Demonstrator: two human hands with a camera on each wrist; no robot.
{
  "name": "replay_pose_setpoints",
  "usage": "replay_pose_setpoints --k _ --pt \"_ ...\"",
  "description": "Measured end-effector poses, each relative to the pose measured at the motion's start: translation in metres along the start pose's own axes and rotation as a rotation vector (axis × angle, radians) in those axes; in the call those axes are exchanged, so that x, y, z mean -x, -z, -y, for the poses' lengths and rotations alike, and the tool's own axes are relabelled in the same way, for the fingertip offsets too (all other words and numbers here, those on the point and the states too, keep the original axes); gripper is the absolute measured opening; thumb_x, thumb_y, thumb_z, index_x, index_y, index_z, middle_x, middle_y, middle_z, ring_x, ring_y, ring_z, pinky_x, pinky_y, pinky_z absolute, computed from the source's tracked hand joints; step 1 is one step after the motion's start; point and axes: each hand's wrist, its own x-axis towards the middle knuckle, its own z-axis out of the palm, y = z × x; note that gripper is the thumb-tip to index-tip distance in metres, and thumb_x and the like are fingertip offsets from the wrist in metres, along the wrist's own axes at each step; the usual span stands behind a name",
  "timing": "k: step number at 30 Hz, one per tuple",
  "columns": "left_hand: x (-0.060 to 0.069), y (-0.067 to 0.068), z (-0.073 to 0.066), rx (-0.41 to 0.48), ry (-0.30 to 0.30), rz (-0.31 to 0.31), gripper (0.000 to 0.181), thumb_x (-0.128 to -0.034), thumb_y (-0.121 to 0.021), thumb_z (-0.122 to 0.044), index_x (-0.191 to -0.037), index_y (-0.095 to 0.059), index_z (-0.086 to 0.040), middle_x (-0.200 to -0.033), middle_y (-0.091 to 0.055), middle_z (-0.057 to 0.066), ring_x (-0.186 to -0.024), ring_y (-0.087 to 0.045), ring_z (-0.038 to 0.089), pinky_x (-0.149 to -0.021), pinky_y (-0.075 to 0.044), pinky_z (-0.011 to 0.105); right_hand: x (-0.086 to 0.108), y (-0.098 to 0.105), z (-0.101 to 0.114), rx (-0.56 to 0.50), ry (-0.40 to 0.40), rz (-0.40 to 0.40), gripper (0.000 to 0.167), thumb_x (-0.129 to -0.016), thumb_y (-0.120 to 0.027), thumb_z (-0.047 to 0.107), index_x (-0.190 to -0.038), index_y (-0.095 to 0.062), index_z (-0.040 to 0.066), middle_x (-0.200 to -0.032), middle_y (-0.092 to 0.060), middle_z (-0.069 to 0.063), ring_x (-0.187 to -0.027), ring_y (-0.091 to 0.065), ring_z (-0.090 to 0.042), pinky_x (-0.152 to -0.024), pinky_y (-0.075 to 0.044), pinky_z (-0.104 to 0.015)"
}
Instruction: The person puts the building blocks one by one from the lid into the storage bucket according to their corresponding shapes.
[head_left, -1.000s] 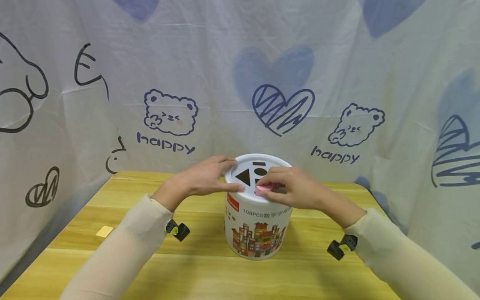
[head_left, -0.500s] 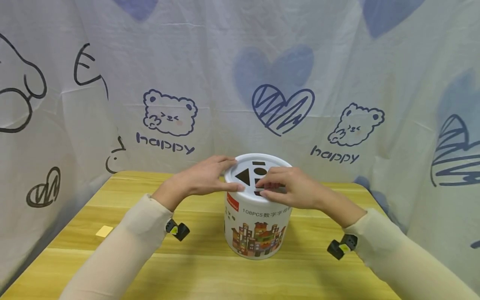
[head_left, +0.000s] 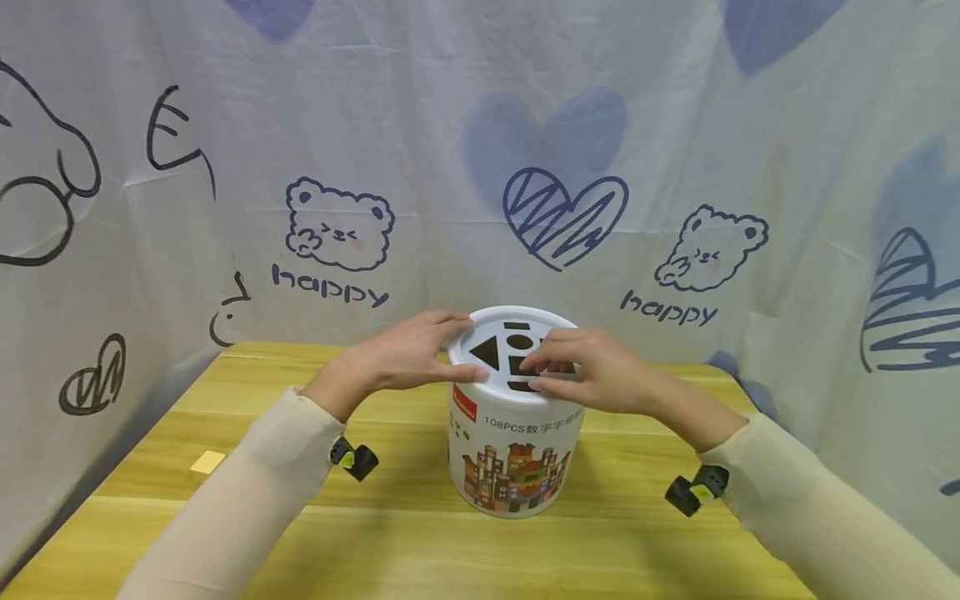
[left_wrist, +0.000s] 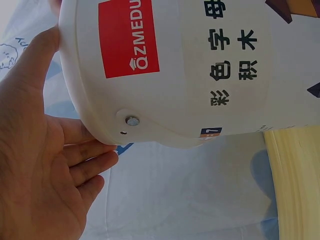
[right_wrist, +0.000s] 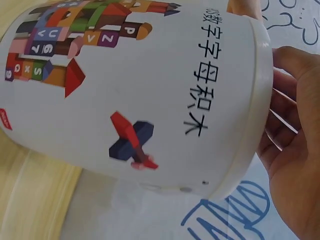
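A white bucket (head_left: 510,450) with printed toy-block pictures stands upright on the table. Its white lid (head_left: 467,337) has dark cut-out slots, among them a triangle, a circle and rectangles. My left hand (head_left: 408,354) rests at the lid's left side, thumb at the near rim and fingers at the far rim. In the left wrist view, those fingers (left_wrist: 92,162) lie loosely along the rim. Over the lid's right part is my right hand (head_left: 592,367), fingers loosely bent near the slots, with no block visible in it. It covers some of the slots.
A small yellow flat piece (head_left: 207,462) lies on the wooden table (head_left: 375,542) at the left. A white curtain (head_left: 450,125) with heart and bear drawings hangs behind and beside the table.
The pink block pinched in my right hand went down at the near slot and is out of sight. My right hand has since shifted slightly right. My left hand stays in place.
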Motion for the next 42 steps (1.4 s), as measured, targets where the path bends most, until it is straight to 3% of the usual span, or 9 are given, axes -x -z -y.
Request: replay_pose_setpoints --k 15,30,36,42 --pt "0.000 -0.001 -0.001 -0.011 0.004 -0.001 0.104 -0.0777 -0.055 -0.080 -0.151 -0.036 -0.010 -0.155 -0.034 0.011 -0.141 -0.030 0.030 -0.114 -0.026 0.053 0.049 0.010 -0.013 0.055 0.000 -0.130 0.029 -0.085 -0.076 0.010 -0.113 -0.069 0.014 -0.112 -0.063 0.006 -0.104 -0.058 -0.015 -0.087 -0.054 -0.039" --pt "-0.003 0.001 -0.001 0.011 -0.002 0.005 0.105 -0.0763 -0.059 -0.078 -0.150 -0.037 -0.007 -0.150 -0.039 0.012 -0.136 -0.037 0.029 -0.112 -0.031 0.051 0.127 0.011 -0.027 0.198 -0.235 -0.118 0.037 -0.086 -0.077 0.021 -0.120 -0.065 0.021 -0.119 -0.061 0.008 -0.109 -0.057 -0.017 -0.088 -0.053 -0.045" --pt "-0.002 0.002 -0.001 0.024 0.011 0.003 0.106 -0.0745 -0.060 -0.079 -0.151 -0.038 -0.008 -0.151 -0.038 0.012 -0.136 -0.037 0.029 -0.112 -0.031 0.051 0.159 0.008 -0.033 0.201 -0.314 -0.105 0.040 -0.085 -0.079 0.024 -0.122 -0.063 0.022 -0.120 -0.060 0.010 -0.109 -0.055 -0.013 -0.085 -0.054 -0.040" --pt "-0.002 0.001 -0.001 0.017 0.011 0.001 0.107 -0.0739 -0.059 -0.081 -0.151 -0.038 -0.009 -0.150 -0.039 0.011 -0.135 -0.038 0.028 -0.112 -0.032 0.051 0.195 0.000 -0.041 0.183 -0.352 -0.113 0.049 -0.080 -0.082 0.025 -0.125 -0.062 0.021 -0.119 -0.059 0.009 -0.107 -0.053 -0.008 -0.085 -0.047 -0.017"
